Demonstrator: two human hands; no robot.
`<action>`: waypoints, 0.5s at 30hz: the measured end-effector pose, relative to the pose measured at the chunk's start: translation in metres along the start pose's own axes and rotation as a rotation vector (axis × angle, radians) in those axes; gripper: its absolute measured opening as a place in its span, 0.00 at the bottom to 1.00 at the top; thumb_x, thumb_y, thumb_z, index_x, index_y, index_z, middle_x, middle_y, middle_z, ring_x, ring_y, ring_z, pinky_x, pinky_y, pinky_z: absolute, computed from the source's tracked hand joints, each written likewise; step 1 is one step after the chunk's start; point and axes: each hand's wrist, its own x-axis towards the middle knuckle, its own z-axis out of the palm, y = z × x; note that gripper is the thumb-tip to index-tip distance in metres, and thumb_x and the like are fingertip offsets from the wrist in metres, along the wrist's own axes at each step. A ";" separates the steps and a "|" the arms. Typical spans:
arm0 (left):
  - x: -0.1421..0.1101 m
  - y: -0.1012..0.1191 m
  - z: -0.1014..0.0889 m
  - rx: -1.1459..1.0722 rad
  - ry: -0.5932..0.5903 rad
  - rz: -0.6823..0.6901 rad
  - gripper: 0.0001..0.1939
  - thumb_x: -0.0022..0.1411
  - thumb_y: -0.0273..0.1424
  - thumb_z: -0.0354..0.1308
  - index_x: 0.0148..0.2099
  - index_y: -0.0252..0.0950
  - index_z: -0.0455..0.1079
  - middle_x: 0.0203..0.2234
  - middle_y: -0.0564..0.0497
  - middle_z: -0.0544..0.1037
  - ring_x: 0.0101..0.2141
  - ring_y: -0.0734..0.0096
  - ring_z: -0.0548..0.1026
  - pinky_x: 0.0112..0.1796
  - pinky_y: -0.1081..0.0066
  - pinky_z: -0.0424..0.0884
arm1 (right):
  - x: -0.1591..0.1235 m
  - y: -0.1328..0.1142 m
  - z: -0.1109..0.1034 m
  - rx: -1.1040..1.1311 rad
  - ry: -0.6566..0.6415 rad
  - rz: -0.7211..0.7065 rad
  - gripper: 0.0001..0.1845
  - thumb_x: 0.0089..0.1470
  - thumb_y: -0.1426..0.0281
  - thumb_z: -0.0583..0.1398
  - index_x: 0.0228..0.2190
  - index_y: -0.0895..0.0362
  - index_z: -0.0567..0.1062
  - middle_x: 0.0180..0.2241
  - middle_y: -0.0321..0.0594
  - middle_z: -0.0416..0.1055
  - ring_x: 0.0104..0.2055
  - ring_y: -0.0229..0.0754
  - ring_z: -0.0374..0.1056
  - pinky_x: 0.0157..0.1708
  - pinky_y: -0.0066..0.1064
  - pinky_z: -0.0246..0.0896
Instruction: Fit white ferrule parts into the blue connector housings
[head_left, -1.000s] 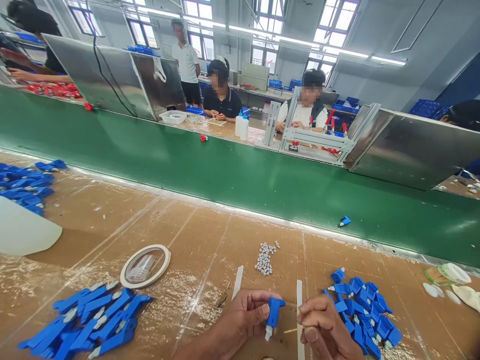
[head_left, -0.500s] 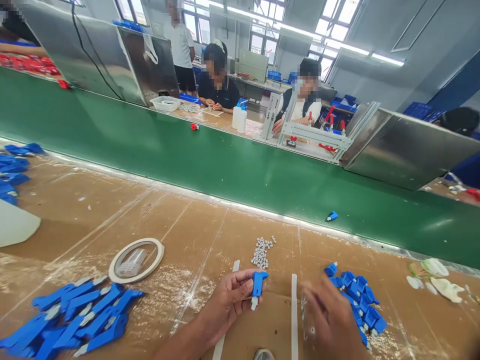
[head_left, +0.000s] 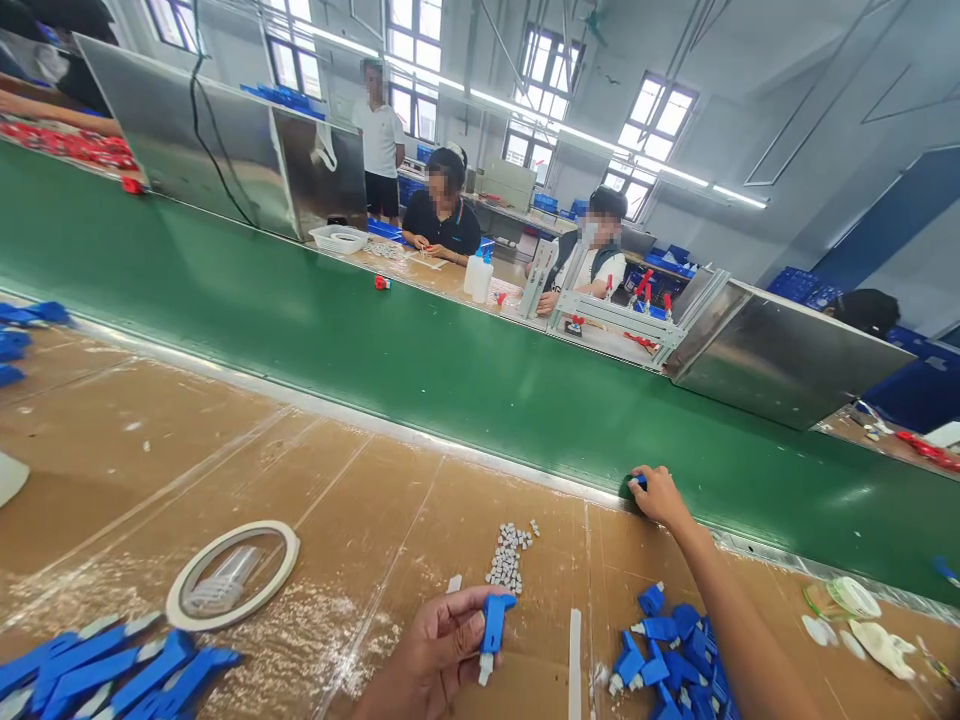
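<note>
Well to the left of both hands, on a brown tabletop with a shiny clear covering [head_left: 397, 520], lies a heap of long blue plastic pieces with pale ends [head_left: 112, 665], partly out of view. Nearer the left hand, and beyond that heap, a flat cream-coloured ring [head_left: 199, 622] lies around some clear plastic pieces [head_left: 229, 580]. The left hand [head_left: 439, 645] is partly closed, thumb against fingers, pinching a blue plastic piece with a whitish tip [head_left: 493, 628], tip towards the wearer. Just beyond this hand sits a loose cluster of small grey-white bits [head_left: 507, 555]; to its right runs a narrow white strip [head_left: 574, 665]. The right hand [head_left: 661, 497] reaches farther out, fingers bent down onto a small blue piece [head_left: 638, 482] at the near edge of a long green belt-like surface [head_left: 487, 380]; whether it grips or merely touches it, I cannot tell. Beneath and left of the right forearm is another heap of blue pieces [head_left: 679, 650]; right of that arm lies a crumpled cream-coloured item [head_left: 883, 648]
</note>
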 end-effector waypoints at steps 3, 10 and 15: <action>-0.006 0.015 0.002 -0.079 0.060 0.053 0.21 0.47 0.34 0.75 0.44 0.32 0.80 0.28 0.46 0.79 0.26 0.75 0.75 0.28 0.78 0.69 | -0.028 -0.001 -0.008 0.054 -0.044 -0.134 0.11 0.63 0.68 0.60 0.46 0.58 0.74 0.46 0.43 0.74 0.48 0.48 0.71 0.49 0.46 0.68; -0.009 0.038 0.006 -0.174 0.158 0.143 0.20 0.42 0.30 0.77 0.39 0.32 0.81 0.28 0.48 0.80 0.27 0.75 0.75 0.30 0.78 0.73 | -0.114 -0.023 -0.041 0.219 -0.201 -0.466 0.17 0.55 0.63 0.63 0.47 0.48 0.77 0.47 0.44 0.74 0.49 0.51 0.72 0.49 0.41 0.68; -0.001 0.026 0.008 -0.112 0.145 0.133 0.19 0.44 0.32 0.76 0.40 0.32 0.81 0.27 0.48 0.80 0.27 0.74 0.76 0.28 0.78 0.71 | -0.107 -0.079 -0.031 0.293 -0.081 -0.457 0.14 0.62 0.72 0.54 0.44 0.58 0.77 0.39 0.46 0.77 0.39 0.47 0.73 0.40 0.37 0.68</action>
